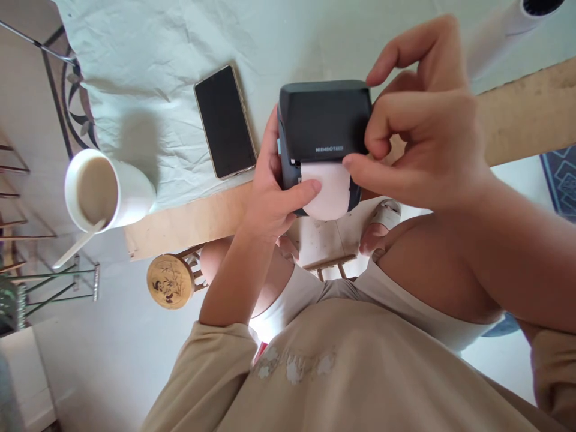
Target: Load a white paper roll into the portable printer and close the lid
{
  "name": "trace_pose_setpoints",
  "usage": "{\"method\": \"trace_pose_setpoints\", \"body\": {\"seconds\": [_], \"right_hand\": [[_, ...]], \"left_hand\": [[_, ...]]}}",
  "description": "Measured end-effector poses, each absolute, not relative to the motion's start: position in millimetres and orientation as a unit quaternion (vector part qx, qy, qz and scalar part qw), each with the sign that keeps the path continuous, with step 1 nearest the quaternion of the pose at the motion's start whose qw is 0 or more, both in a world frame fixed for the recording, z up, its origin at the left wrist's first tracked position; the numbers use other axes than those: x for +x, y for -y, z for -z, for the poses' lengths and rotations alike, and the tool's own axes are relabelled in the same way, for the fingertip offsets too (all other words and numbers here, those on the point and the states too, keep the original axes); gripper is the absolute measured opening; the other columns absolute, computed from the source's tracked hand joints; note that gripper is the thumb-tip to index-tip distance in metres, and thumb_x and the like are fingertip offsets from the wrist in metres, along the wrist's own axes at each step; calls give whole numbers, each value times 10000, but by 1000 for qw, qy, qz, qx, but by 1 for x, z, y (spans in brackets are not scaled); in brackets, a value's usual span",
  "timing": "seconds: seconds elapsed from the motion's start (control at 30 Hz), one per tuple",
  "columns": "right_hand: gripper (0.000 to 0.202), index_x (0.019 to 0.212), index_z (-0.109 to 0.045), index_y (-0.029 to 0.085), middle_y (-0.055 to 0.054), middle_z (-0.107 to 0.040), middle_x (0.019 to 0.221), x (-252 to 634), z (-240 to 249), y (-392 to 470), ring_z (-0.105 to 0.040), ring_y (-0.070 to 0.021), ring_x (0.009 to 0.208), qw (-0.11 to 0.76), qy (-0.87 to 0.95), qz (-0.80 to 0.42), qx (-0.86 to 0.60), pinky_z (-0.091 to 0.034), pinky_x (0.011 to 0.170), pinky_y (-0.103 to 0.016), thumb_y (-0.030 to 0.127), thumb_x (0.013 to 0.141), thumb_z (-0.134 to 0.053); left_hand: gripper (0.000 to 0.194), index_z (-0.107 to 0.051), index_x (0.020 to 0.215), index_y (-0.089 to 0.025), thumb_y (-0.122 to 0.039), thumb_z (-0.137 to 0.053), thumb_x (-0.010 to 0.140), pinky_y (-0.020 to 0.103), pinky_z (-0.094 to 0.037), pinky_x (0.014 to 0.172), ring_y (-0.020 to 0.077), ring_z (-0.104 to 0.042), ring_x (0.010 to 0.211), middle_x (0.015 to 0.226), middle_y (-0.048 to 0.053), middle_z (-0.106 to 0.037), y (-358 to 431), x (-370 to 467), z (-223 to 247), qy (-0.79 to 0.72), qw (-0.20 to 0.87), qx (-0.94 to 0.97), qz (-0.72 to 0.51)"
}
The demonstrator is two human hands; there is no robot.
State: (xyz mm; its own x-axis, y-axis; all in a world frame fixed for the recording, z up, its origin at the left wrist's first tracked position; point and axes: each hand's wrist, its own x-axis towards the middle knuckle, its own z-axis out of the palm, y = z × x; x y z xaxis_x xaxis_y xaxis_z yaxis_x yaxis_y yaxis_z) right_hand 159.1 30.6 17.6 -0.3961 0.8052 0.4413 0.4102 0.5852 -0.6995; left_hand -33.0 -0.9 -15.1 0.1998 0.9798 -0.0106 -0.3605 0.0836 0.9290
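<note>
Looks like a home. I'm in slippers (389, 210) at a cloth-covered table (157, 54), mug (135, 191) and decorated wooden stool (170, 282) nearby.

Round wooden stool (170, 282) on pale floor (103, 342) near cloth-covered table (189, 219)

Saw wood-edged bench (531, 111) under wrinkled pale cloth (157, 42) | noted phone (225, 123) flat on cloth | noted white cup (135, 189) at left corner, white cylinder (499, 42) at far right

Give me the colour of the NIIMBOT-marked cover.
The cover is black, best seen in the head view.
</note>
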Motion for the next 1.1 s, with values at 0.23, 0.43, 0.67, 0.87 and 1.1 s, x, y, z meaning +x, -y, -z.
{"method": "trace_pose_setpoints", "body": {"seconds": [0.23,0.43,0.67,0.87,1.1], "right_hand": [[263,663,-476,109,-102,-416,1052,153,-16,-25,-441,-131,1085,403,802,-236,-372,-379,615,-210,300,776,-617],[701,1306,-296,240,-50,-456,1191,149,-15,-25,-503,-41,906,350,701,-469,-407,-461,618,-138,438,741,-661],[670,1296,-286,236,-15,-483,1182,147,-14,-23,-533,-49,954,350,631,-584,-372,-525,739,-170,327,742,-652],[670,1316,-293,225,-27,-485,1224,146,-15,-22,-532,-65,947,352,663,-540,-380,-513,759,-184,354,753,-634],[660,1336,-339,238,-15,-475,1277,155,-16,-26,-536,-97,1085,332,705,-462,-424,-504,830,-188,405,763,-619]], "left_hand": [[618,-506,1208,-310,-280,-733,634,325,-485,953,227,-571,1125,1020,15,-601,1,-23,18,-316,627,428,-569],[235,-586,1027,-284,-386,-563,816,245,-497,657,152,-650,874,836,3,-619,5,-21,8,-330,643,398,-565],[279,-590,1038,-267,-327,-639,769,233,-464,575,130,-641,718,815,-5,-628,2,-25,4,-336,655,415,-534],[272,-607,1047,-264,-333,-613,784,255,-499,672,149,-667,813,841,-7,-661,0,-26,6,-338,653,399,-548],[307,-606,1047,-243,-409,-620,789,335,-464,936,255,-600,1131,907,32,-682,2,-25,4,-338,674,365,-546]]}}
